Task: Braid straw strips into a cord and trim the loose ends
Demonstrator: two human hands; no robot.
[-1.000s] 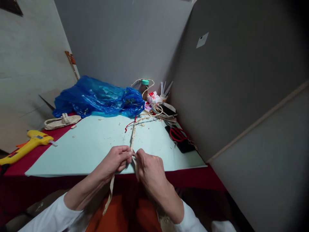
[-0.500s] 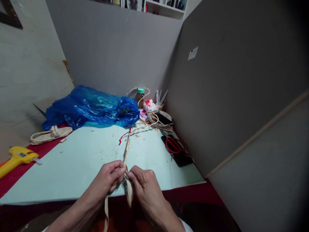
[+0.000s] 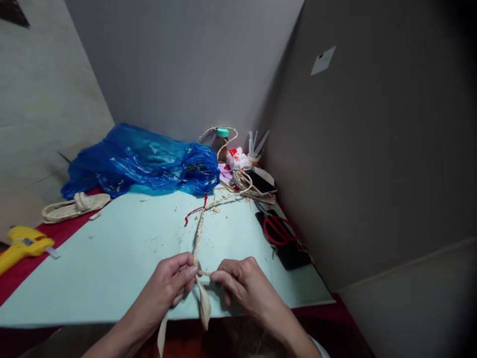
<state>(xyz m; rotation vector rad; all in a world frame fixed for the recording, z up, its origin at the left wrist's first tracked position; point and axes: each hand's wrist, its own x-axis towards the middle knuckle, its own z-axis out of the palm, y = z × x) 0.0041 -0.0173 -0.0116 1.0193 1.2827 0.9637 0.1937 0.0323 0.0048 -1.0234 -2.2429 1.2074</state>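
A pale braid [image 3: 199, 231] of dry plant fibre runs from the back of the table toward me, with a red cord [image 3: 194, 213] tied around it. My left hand [image 3: 176, 279] pinches the near end of the braid between thumb and fingers. From that point one strand [image 3: 205, 273] stretches sideways to my right hand [image 3: 241, 284], which pinches it between thumb and forefinger. A second, wider strand [image 3: 204, 304] hangs down between the hands. Another strand [image 3: 162, 334] dangles below my left hand over the table's front edge.
Red-handled scissors [image 3: 279, 229] lie on a black item at the right. A blue plastic bag [image 3: 141, 161] covers the back left. Left of the pale green sheet [image 3: 122, 268] lie a woven sandal [image 3: 76, 207] and a yellow glue gun [image 3: 28, 243]. A lidded jar [image 3: 222, 141] stands behind.
My right hand has moved right, away from my left, drawing a strand out taut between them. My left hand keeps its pinch on the braid. The view has tilted down slightly.
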